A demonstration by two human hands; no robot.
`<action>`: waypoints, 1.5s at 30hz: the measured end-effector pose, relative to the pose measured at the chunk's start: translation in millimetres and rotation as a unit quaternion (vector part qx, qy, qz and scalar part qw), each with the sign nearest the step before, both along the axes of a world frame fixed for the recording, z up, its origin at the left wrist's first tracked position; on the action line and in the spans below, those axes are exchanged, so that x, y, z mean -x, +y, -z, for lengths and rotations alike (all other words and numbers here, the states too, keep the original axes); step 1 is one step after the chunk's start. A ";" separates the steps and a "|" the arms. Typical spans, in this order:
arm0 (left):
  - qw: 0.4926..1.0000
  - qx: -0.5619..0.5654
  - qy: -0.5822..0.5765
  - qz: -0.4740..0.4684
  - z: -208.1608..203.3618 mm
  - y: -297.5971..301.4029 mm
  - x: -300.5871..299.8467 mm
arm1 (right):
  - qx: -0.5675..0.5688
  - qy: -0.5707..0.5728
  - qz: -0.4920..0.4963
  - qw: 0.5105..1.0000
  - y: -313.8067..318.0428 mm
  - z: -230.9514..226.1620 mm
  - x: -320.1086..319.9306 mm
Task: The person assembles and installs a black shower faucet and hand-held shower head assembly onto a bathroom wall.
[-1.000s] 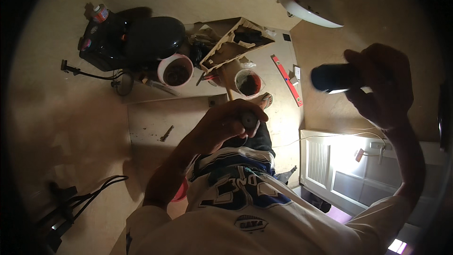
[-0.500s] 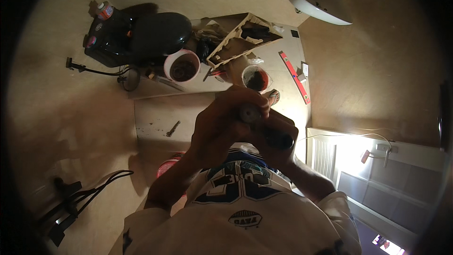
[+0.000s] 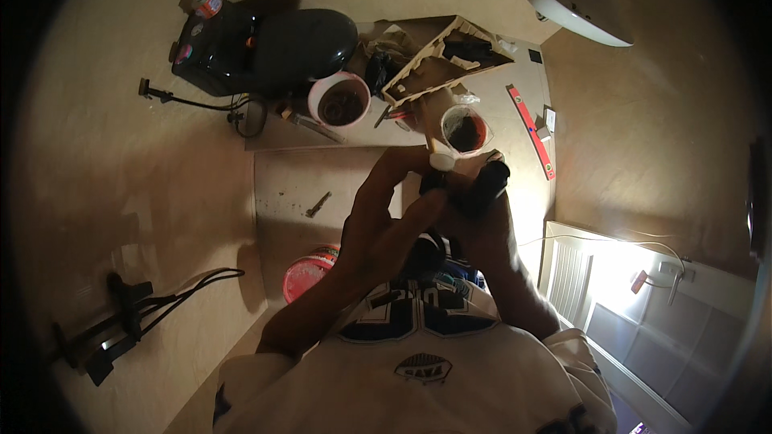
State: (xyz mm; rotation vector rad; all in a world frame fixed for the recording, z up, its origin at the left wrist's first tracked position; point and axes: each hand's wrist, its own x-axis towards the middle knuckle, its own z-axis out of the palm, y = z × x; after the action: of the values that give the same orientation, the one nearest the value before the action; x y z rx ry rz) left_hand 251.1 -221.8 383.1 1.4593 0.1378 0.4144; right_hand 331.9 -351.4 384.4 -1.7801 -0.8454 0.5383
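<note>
My right hand [image 3: 486,221] is closed around a dark cylindrical object [image 3: 490,183] whose rounded end points up and away; its kind is too dark to make out. Beside it, my left hand [image 3: 386,209] pinches a small piece with a pale round end [image 3: 441,161] and a dark body, between thumb and forefinger. The two things are close together in front of my chest, and shadow hides whether they touch. Just beyond my hands stands a small bucket [image 3: 485,130] with dark and reddish stuff inside.
A black toilet [image 3: 301,44] stands far left, with a pinkish bucket [image 3: 364,106] in front. A torn cardboard box [image 3: 396,95], a red spirit level [image 3: 531,130] and a white basin [image 3: 575,16] lie beyond. A red-lidded bucket [image 3: 305,277] sits near my left arm.
My hands have opened apart a little and the left fingers have loosened into a pinch. The dark cylinder has tilted upward, and the pale round end has moved slightly away from me.
</note>
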 end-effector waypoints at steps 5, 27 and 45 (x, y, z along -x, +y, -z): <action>0.990 0.137 -0.007 -0.016 -1.9 1.0 -1.0 | -0.043 0.295 -0.014 0.955 2.4 -15.5 -0.1; 0.994 -0.005 0.086 0.062 -47.4 33.4 7.9 | -0.050 0.118 -0.139 0.982 -11.4 -17.7 -7.6; 0.982 -0.032 0.187 -0.007 -51.4 29.8 25.1 | -0.050 0.019 -0.089 0.995 -16.8 10.7 -4.7</action>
State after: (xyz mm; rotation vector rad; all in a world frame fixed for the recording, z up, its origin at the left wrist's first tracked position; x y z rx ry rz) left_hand 226.0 -192.0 434.5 1.5884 0.4391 0.1516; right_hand 336.6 -368.2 373.6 -1.6080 -0.9943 0.6332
